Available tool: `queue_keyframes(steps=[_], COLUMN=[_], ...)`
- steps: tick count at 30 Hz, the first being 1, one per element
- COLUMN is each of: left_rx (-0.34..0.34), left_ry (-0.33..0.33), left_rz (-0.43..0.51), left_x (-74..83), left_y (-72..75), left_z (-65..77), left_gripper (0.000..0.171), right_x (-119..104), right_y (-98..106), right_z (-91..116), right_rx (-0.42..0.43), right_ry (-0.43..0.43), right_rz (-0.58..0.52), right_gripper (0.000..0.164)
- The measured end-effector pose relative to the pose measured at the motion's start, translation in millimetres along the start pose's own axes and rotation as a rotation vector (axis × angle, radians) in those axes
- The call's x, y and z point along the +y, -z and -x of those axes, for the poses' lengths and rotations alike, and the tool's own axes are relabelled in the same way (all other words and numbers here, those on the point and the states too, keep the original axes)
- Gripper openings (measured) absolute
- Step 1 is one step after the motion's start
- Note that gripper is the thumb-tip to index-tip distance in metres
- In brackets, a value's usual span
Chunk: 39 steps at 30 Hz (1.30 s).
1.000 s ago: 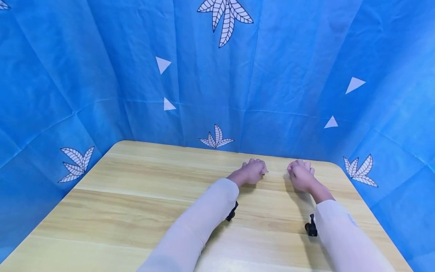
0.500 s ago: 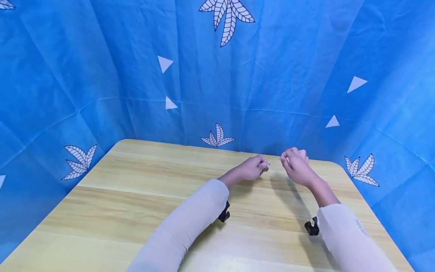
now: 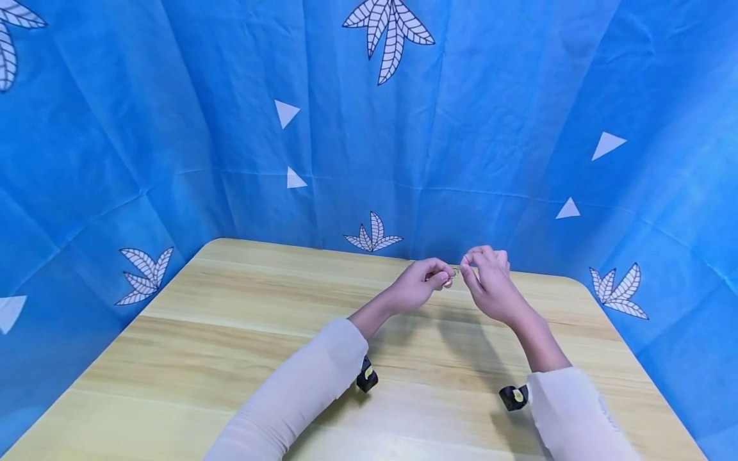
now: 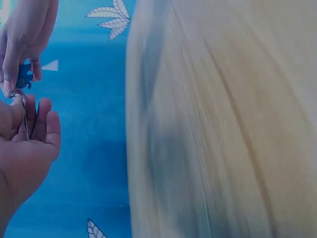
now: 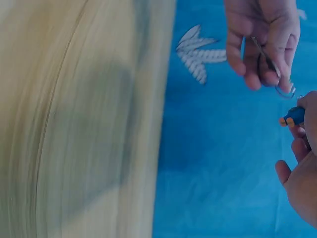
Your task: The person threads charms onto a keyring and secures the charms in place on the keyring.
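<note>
My left hand (image 3: 423, 283) pinches a slim metal piece (image 4: 26, 120) between thumb and fingers; its exact kind cannot be told. At its tip a curved metal ring (image 5: 286, 92) shows in the right wrist view. The right hand (image 3: 490, 283) pinches a small blue charm (image 5: 295, 115) with orange bits at its end, largely covered by the fingers. Both hands are raised over the far part of the table, fingertips close together at the metal ring. In the left wrist view the charm (image 4: 25, 76) hangs under the right fingers, just beyond the left hand's fingertips.
The wood-grain table (image 3: 242, 307) carries the shadows of both arms. A blue curtain (image 3: 357, 128) with leaf prints and white triangles surrounds its back and sides. Black wrist cameras (image 3: 367, 376) sit under both sleeves.
Both hands have risen from near the table. The right hand has moved left toward the left hand, closing the gap between them, and the left has turned so its held metal piece shows.
</note>
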<state>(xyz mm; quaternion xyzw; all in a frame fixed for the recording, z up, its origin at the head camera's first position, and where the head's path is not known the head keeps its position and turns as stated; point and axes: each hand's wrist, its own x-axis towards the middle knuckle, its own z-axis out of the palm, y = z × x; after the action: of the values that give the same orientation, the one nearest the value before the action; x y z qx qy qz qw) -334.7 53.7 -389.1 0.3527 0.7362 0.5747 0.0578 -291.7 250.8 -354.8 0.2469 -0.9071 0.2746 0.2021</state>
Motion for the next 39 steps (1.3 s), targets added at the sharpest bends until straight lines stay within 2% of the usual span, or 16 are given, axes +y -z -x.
queue_keyframes(steps=[6,11,17,24,28,35,39], left_rx=[0.024,0.072,0.137,0.208,0.241,0.212,0.201], left_ry=[-0.038,-0.057,-0.041,-0.036,-0.05,-0.076,-0.096], left_rz=[-0.01,0.007,0.038,0.055,0.033,0.019,-0.04], left_x=[13.4,22.3,30.2,36.9,39.0,51.2,58.5], left_y=[2.8,4.0,5.8,10.0,13.5,15.4,15.6], left_z=[15.6,27.1,40.3,52.5,57.9,65.1,67.8], left_gripper=[0.026,0.024,0.021,0.015,0.012,0.009,0.012], right_x=[-17.6,-30.3,-41.8,-53.2,-60.6,-71.7,-76.6], right_y=[-0.7,0.7,1.6,2.3,4.0,5.6,6.9], right_z=[1.3,3.4,8.6,10.9,11.0,10.8,10.1], right_rx=[0.063,0.105,0.151,0.158,0.158,0.153,0.148], right_ry=[0.039,0.08,0.123,0.173,0.205,0.27,0.296], right_rz=[-0.046,-0.076,-0.111,-0.125,-0.121,-0.111,-0.116], right_gripper=[0.013,0.012,0.009,0.007,0.008,0.011,0.013])
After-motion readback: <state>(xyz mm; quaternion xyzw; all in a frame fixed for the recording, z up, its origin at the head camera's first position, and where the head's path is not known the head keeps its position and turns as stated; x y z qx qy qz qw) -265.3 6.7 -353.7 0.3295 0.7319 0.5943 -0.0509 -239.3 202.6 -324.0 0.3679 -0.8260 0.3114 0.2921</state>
